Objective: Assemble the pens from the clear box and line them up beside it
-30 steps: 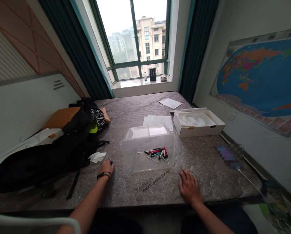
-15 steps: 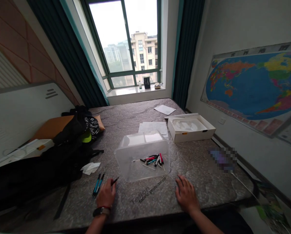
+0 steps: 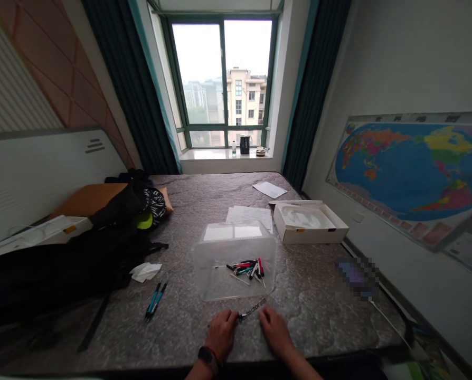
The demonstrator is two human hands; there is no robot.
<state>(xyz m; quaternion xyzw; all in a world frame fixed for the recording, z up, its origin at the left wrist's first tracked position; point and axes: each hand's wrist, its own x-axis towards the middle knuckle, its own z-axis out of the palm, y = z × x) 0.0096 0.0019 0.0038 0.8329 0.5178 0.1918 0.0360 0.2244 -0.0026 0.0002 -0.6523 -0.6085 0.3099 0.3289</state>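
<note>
My left hand (image 3: 221, 333), with a dark band on its wrist, pinches a dark pen (image 3: 242, 316) whose end sticks out to the right. Just across from that end, my right hand (image 3: 276, 331) rests on the mattress with its fingers curled and nothing visible in them. A clear plastic bin (image 3: 212, 274) lies in front of both hands. Inside it is a loose pile of pens (image 3: 249, 268) in red, black, white and teal, with a few thin rods. Two teal-and-black pens (image 3: 156, 301) lie side by side to the left.
A crumpled tissue (image 3: 145, 272) and a black bag (image 3: 62, 279) lie on the left of the mattress (image 3: 196, 195). Sheets of paper (image 3: 252, 214) sit behind the bin, beside an open white box (image 3: 311, 236). A blurred-out device (image 3: 357, 277) with a white cable is at the right.
My left hand has moved right from beside the two teal pens, carrying the dark pen in front of the bin. My right hand has shifted left and its fingers have curled in.
</note>
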